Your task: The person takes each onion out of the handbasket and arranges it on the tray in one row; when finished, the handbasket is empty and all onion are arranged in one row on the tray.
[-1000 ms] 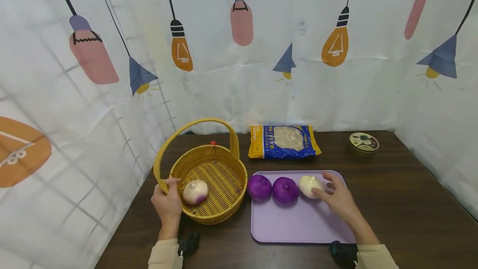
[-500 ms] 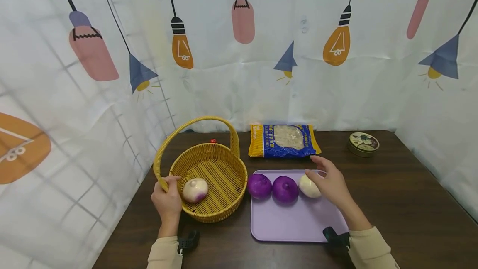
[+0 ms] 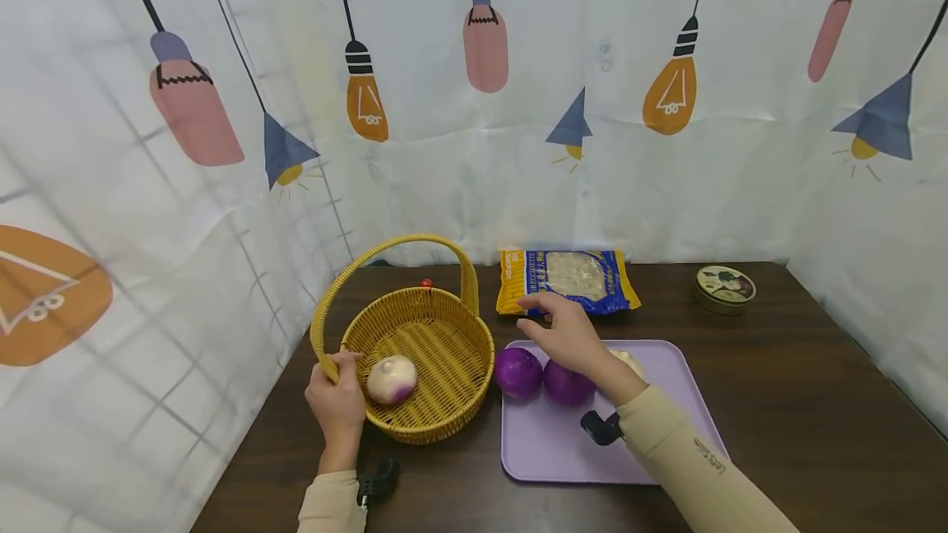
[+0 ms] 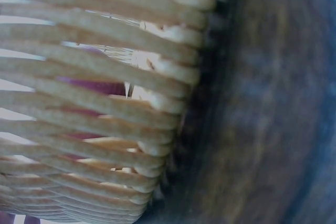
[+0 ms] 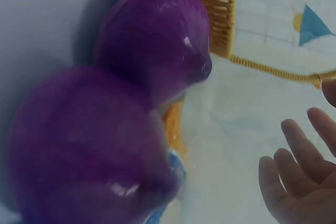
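Observation:
My left hand [image 3: 336, 403] grips the handle of a yellow woven basket [image 3: 468, 401] at its left base. Inside the basket lies a white, purple-tinged onion [image 3: 392, 378]. Over the back of a lilac tray, my right hand [image 3: 564, 336] hovers with loosely spread fingers and holds nothing. Just below it sit a purple onion [image 3: 518, 373] and a second purple onion [image 3: 567, 387], side by side on the tray. A white onion [image 3: 628, 359] beside them is mostly hidden by the right forearm. In the right wrist view the fingers [image 5: 296, 169] are apart from both purple onions.
The lilac tray [image 3: 544, 455] lies right of the basket on a dark wooden table [image 3: 800, 368]. Behind it is a blue and yellow pasta bag [image 3: 573, 276]. A round tin [image 3: 724, 289] stands at the back right. A lamp-patterned curtain [image 3: 415, 187] encloses the back and sides.
My right hand has left the white onion, lifted, and moved left over the purple onions with nothing in it. My left hand has stayed on the basket handle.

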`<act>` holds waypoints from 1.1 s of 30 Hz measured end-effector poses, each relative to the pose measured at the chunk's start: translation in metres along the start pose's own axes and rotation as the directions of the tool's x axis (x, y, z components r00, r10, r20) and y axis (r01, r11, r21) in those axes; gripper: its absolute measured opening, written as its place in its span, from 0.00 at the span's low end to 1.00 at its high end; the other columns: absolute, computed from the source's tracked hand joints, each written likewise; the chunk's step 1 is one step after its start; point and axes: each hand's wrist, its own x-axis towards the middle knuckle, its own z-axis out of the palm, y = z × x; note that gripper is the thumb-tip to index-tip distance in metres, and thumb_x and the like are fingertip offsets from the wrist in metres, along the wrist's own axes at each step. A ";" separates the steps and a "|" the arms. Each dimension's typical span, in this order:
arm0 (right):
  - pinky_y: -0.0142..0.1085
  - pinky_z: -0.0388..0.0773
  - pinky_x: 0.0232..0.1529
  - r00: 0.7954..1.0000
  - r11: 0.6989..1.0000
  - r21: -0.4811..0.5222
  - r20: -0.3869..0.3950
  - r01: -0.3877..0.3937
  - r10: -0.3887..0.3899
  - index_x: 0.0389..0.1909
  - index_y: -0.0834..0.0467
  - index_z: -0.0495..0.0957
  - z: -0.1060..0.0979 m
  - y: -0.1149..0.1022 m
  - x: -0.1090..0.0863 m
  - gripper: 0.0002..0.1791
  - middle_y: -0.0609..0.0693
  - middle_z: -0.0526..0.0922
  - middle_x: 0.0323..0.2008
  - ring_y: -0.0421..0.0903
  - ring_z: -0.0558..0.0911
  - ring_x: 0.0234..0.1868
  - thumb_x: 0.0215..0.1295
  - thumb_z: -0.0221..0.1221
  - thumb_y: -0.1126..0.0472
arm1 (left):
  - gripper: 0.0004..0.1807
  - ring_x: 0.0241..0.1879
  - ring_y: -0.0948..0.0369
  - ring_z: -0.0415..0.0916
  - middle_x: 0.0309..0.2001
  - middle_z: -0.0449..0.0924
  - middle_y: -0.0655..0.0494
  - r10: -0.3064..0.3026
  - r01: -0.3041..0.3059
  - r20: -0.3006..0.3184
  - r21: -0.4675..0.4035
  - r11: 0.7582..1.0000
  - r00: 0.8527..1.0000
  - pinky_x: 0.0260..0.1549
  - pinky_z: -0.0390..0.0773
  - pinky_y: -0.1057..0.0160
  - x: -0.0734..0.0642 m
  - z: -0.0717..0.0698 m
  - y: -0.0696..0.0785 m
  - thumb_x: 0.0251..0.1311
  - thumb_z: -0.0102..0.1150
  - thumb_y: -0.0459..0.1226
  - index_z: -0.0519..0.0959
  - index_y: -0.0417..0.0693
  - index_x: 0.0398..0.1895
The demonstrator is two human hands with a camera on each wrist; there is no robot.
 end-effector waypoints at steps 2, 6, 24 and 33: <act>0.49 0.74 0.54 1.000 1.000 0.003 0.021 0.009 -0.009 0.54 0.55 0.80 0.008 -0.007 0.007 0.18 0.50 0.83 0.51 0.53 0.79 0.54 0.64 0.64 0.57 | 0.11 0.16 0.66 0.58 0.28 0.84 0.41 0.003 -0.003 0.003 -0.001 1.000 1.000 0.20 0.57 0.66 -0.001 0.000 0.000 0.64 0.55 0.32 0.84 0.40 0.25; 0.45 0.76 0.52 0.997 0.999 -0.005 0.073 0.034 -0.034 0.53 0.54 0.81 0.024 -0.022 0.019 0.17 0.48 0.83 0.50 0.50 0.80 0.52 0.64 0.63 0.57 | 0.12 0.17 0.67 0.60 0.28 0.84 0.40 0.012 -0.012 0.004 -0.004 1.000 1.000 0.20 0.57 0.67 -0.001 0.000 0.000 0.64 0.55 0.33 0.84 0.38 0.26; 0.38 0.74 0.54 0.908 0.996 -0.032 0.416 0.079 -0.059 0.55 0.53 0.80 0.093 -0.048 0.038 0.18 0.47 0.83 0.50 0.44 0.79 0.53 0.66 0.61 0.54 | 0.12 0.20 0.71 0.65 0.26 0.85 0.44 0.044 -0.044 0.003 -0.008 0.999 0.999 0.24 0.60 0.68 -0.002 -0.002 0.001 0.63 0.54 0.31 0.83 0.37 0.25; 0.37 0.74 0.55 0.870 0.999 -0.039 0.493 0.003 0.016 0.57 0.55 0.78 0.110 -0.053 0.043 0.22 0.51 0.82 0.52 0.45 0.79 0.54 0.63 0.63 0.52 | 0.12 0.25 0.77 0.69 0.26 0.85 0.43 0.038 -0.038 0.002 -0.014 0.999 0.999 0.26 0.63 0.69 -0.001 -0.003 0.001 0.63 0.54 0.32 0.84 0.38 0.25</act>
